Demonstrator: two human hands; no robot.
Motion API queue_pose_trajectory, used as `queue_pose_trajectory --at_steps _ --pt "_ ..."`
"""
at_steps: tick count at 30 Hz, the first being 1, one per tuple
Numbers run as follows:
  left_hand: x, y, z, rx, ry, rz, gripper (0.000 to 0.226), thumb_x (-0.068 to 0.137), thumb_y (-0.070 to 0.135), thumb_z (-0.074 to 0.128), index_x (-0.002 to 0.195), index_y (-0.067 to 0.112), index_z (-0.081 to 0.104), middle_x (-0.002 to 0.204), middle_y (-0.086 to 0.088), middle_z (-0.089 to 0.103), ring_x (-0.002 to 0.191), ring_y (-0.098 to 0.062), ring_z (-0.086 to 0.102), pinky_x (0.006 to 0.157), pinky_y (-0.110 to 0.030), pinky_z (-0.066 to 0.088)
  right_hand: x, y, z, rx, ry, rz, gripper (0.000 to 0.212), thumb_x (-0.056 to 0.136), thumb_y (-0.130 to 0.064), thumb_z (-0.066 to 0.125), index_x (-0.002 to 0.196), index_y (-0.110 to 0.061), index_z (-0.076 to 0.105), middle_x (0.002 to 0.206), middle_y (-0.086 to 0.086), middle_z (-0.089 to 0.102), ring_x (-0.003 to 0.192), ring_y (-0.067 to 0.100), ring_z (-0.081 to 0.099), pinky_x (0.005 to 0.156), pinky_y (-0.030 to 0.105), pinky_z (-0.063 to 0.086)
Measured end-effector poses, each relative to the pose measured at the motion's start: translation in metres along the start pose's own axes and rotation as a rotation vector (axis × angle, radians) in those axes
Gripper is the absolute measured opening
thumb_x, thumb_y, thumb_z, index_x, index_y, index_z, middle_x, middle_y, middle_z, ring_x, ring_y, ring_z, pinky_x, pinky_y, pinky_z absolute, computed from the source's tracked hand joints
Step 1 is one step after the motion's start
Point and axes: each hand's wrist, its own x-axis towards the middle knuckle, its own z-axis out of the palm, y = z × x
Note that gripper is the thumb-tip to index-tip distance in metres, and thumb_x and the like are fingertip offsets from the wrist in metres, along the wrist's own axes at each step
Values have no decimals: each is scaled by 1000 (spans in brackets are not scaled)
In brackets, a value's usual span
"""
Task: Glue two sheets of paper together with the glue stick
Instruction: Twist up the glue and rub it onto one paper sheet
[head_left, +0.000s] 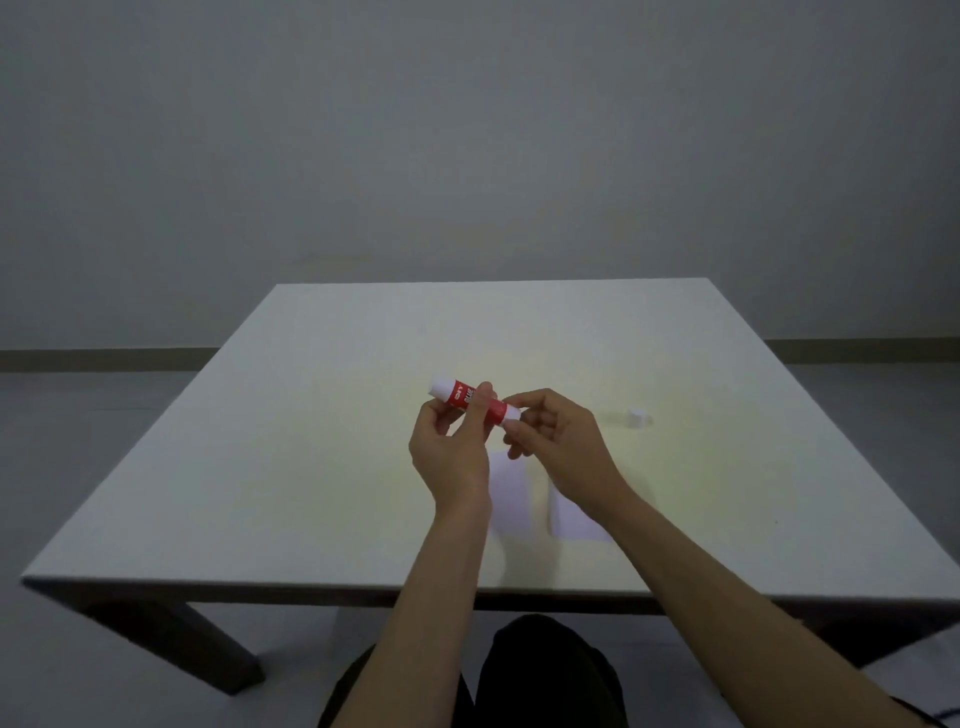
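Two hands on glue stick (470, 401), mid-bench | left hand (451, 448) grip closed round barrel | right hand (553, 431) pinching base, probably twisting glue out | cap (637, 418) parked right | sheets (510, 493) near, waiting

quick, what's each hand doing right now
Left hand: closed on the glue stick, held above the table.
Right hand: fingertips pinching the stick's right end.
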Motion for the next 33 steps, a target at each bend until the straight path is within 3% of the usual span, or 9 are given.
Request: queue_pose_trajectory --at_steps 4,8,11,15,17,19,23,28,33 --pt "-10 6 2 -152 24 -129 11 78 14 74 84 12 66 95 -10 71 94 -26 71 61 -17 57 -2 3 9 -92 11 -36 10 93 -15 53 102 -11 58 65 -1 58 55 9 54 59 22 48" --pt "-16 2 7 -123 -3 -123 16 78 13 74 92 11 68 96 -7 73 94 -23 71 64 -19 57 -10 8 18 -115 117 -41 27 100 -25 35 77 -21 48 59 -8 48 53 10 44 55 25 39" --pt "-18 -1 9 52 -100 -50 14 75 18 77 75 28 68 81 12 75 86 -4 70 71 -15 51 -11 9 16 257 142 296 43 98 -30 35 57 -19 40 43 -11 36 37 7 31 42 21 28" --pt "-18 -2 8 104 -202 -43 9 75 21 76 73 26 69 69 16 74 67 9 66 51 1 42 -8 -1 2 670 -44 733 37 80 -26 40 44 -19 33 34 -6 24 27 10 18 31 16 20" --pt "-19 0 7 74 -214 -76 6 76 22 75 80 21 70 80 9 76 79 1 69 55 0 43 -9 -5 0 504 25 638 40 85 -27 41 47 -15 42 38 -3 31 29 11 25 32 16 24" --pt "-21 2 9 48 -196 -108 7 77 22 74 82 20 71 83 7 76 84 -7 70 63 -7 42 -15 0 1 39 169 250 41 96 -31 36 71 -7 56 48 1 46 37 13 39 39 20 33" --pt "-27 0 14 43 -172 -149 3 78 22 73 79 20 72 73 11 75 82 -7 71 64 -10 42 -19 16 1 -506 230 -181 30 100 -27 32 88 -6 49 57 -1 45 46 13 39 45 18 28" --pt "-30 -6 14 51 -262 -161 14 78 15 73 90 8 71 84 -1 75 82 -9 71 71 -15 49 -5 8 -4 45 184 371 40 95 -10 32 55 -14 34 38 -7 36 30 6 29 40 21 24" --pt "-17 -7 -2 97 -667 -103 9 83 12 67 90 16 71 96 0 76 97 -10 68 81 -20 52 -8 7 -26 582 -330 877 45 89 -22 28 43 -19 28 32 -6 23 22 8 17 35 18 14"
